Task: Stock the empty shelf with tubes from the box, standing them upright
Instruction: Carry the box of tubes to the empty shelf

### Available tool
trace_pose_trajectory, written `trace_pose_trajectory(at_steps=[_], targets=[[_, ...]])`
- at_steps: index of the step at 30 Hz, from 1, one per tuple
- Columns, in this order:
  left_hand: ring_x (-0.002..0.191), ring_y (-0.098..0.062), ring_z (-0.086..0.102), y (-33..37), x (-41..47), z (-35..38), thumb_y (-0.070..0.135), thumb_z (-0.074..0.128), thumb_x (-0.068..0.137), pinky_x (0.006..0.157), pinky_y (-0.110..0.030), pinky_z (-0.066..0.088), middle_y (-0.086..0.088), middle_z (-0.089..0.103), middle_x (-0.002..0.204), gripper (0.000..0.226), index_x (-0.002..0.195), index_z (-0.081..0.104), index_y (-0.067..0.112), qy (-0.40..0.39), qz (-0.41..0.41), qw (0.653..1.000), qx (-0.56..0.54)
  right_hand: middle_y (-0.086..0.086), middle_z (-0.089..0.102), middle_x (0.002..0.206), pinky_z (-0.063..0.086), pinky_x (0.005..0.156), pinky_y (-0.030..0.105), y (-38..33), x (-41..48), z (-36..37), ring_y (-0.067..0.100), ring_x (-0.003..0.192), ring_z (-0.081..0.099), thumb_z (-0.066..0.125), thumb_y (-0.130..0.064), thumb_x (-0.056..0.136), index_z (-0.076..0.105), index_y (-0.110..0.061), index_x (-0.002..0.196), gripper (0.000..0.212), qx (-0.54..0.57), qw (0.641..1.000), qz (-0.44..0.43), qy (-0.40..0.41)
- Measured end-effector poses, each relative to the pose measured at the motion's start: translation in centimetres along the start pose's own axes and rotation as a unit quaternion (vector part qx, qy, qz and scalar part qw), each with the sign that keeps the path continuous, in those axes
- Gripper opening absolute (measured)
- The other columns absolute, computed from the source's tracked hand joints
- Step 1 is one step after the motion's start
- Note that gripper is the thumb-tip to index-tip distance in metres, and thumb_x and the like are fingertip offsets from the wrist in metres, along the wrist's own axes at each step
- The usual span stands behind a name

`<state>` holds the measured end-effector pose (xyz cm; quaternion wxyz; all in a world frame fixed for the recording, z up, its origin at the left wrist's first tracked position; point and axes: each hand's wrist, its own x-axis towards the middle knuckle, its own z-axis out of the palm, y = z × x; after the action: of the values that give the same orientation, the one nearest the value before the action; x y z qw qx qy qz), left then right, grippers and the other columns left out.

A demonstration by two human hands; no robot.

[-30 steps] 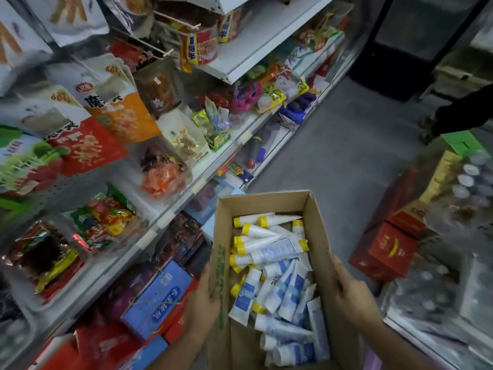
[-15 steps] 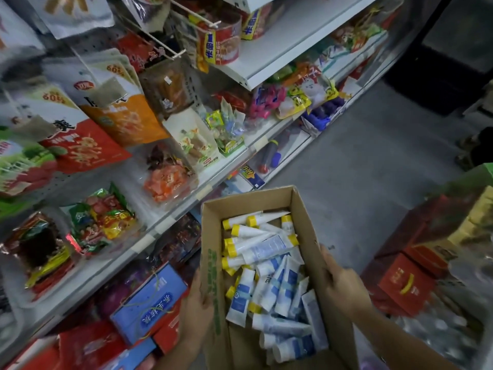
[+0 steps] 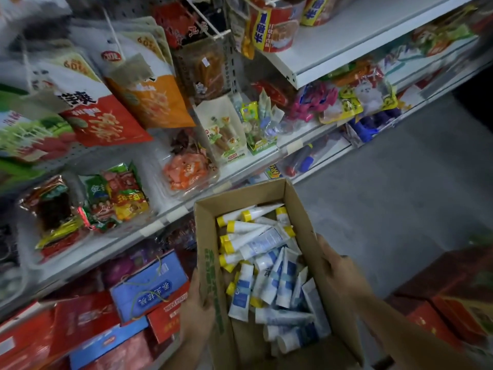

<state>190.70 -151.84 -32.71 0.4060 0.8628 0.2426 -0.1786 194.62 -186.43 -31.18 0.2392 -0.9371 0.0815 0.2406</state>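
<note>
Beside the shelves (image 3: 333,73), left hand (image 3: 196,313) and right hand (image 3: 340,271) curl fingers (image 3: 325,245) round the box (image 3: 301,209).

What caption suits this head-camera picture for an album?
A left hand and a right hand hold an open cardboard box of yellow-capped tubes lying jumbled, beside stocked snack shelves.

I have one head-worn camera, looking forward and down, close over the box (image 3: 210,263), shelving (image 3: 346,36) at left, aisle floor (image 3: 400,188) right.
</note>
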Motion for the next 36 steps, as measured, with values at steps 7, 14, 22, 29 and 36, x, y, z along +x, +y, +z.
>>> trace_pose_trajectory(at_steps=[7, 14, 22, 29, 36], targets=[[0.116, -0.028, 0.062, 0.1, 0.8, 1.7, 0.01, 0.058, 0.094, 0.096, -0.042, 0.051, -0.002, 0.059, 0.139, 0.07, 0.154, 0.03, 0.032, 0.029, -0.005, 0.999, -0.03, 0.009, 0.069, 0.103, 0.05, 0.078, 0.032, -0.2, 3.6, -1.5, 0.025, 0.089, 0.067, 0.045, -0.021, 0.098, -0.001, -0.04, 0.155, 0.075, -0.032, 0.998, -0.044, -0.018], [0.12, -0.032, 0.059, 0.0, 1.8, 2.6, 0.001, 0.058, 0.092, 0.096, -0.04, 0.05, 0.004, 0.055, 0.139, 0.076, 0.154, 0.028, 0.032, 0.046, 0.011, 0.998, -0.035, 0.004, 0.071, 0.096, 0.053, 0.071, 0.033, 1.2, 6.2, -0.8, 0.021, 0.079, 0.068, 0.048, -0.025, 0.093, -0.017, -0.053, 0.146, 0.088, -0.05, 0.995, -0.079, -0.03], [0.112, -0.016, 0.057, 0.0, 2.8, 3.5, 0.002, 0.057, 0.095, 0.096, -0.033, 0.046, 0.025, 0.05, 0.128, 0.073, 0.154, 0.028, 0.033, 0.052, 0.026, 0.997, -0.059, -0.002, 0.06, 0.078, 0.039, 0.06, 0.024, 0.1, 7.1, -0.8, 0.015, 0.064, 0.058, 0.049, -0.019, 0.093, -0.005, -0.039, 0.153, 0.083, -0.053, 0.996, -0.068, -0.029], [0.1, -0.034, 0.068, -0.4, 3.3, 3.9, 0.004, 0.057, 0.094, 0.082, -0.039, 0.054, -0.005, 0.066, 0.128, 0.074, 0.155, 0.026, 0.034, 0.057, 0.003, 0.998, -0.026, -0.003, 0.053, 0.07, 0.039, 0.059, 0.026, 0.2, 8.2, 0.6, 0.019, 0.062, 0.059, 0.047, -0.018, 0.095, 0.002, -0.036, 0.155, 0.077, -0.051, 0.996, -0.069, -0.02], [0.088, -0.009, 0.06, -0.3, 3.9, 4.7, 0.003, 0.057, 0.094, 0.079, -0.027, 0.048, 0.02, 0.054, 0.118, 0.074, 0.155, 0.027, 0.032, 0.061, 0.016, 0.997, -0.032, -0.002, 0.049, 0.067, 0.036, 0.058, 0.026, 0.4, 9.3, 1.0, 0.014, 0.055, 0.048, 0.05, -0.016, 0.092, -0.003, -0.036, 0.154, 0.083, -0.06, 0.996, -0.063, -0.029]])
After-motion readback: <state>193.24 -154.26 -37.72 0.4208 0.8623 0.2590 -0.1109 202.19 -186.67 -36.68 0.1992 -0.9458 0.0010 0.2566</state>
